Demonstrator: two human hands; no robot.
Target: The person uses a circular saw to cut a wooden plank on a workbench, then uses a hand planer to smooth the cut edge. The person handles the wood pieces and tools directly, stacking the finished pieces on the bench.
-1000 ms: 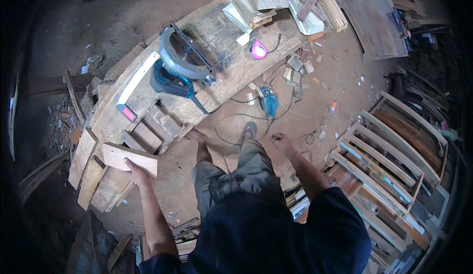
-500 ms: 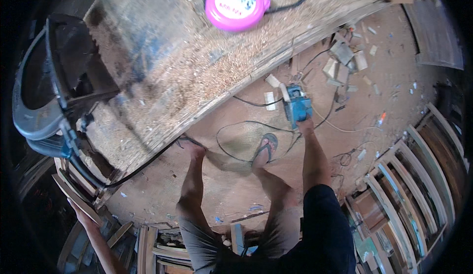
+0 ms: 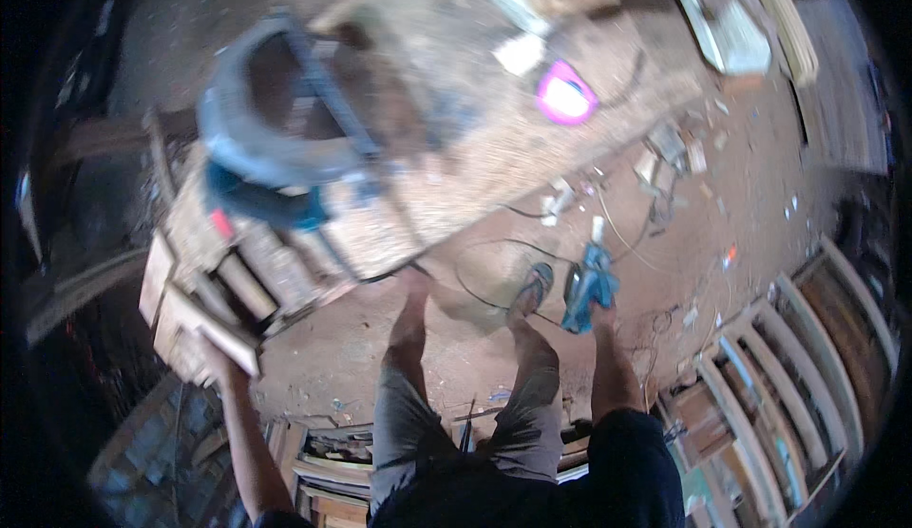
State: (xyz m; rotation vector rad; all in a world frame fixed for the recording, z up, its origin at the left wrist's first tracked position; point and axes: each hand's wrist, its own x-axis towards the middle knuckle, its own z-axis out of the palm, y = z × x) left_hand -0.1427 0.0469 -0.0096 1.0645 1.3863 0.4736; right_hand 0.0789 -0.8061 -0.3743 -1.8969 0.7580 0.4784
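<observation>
My right hand (image 3: pixel 602 313) grips a blue power planer (image 3: pixel 591 287) by its handle, low over the floor beside my sandalled foot. A black cord trails near it in loops. At the bench's left end, my left hand (image 3: pixel 217 361) is closed on a short pale wooden board (image 3: pixel 211 323); motion blurs the fingers. More wooden pieces (image 3: pixel 249 284) lie against that end of the bench. Just beyond them, on the bench top, stands a large grey and blue saw (image 3: pixel 275 162) with a curved guard, smeared by motion.
The sawdust-covered wooden bench (image 3: pixel 475 191) runs diagonally ahead, carrying a pink round case (image 3: pixel 566 94) with a white label. Wood offcuts (image 3: pixel 668 148) are heaped on the floor beyond the planer. Stacked wooden frames (image 3: pixel 779 376) stand at the right, and more timber (image 3: pixel 332 471) lies behind my legs.
The view has swung, so the bench and saw appear farther right. My right hand has turned the planer and drawn it nearer. My left hand has moved the board to the bench's end.
</observation>
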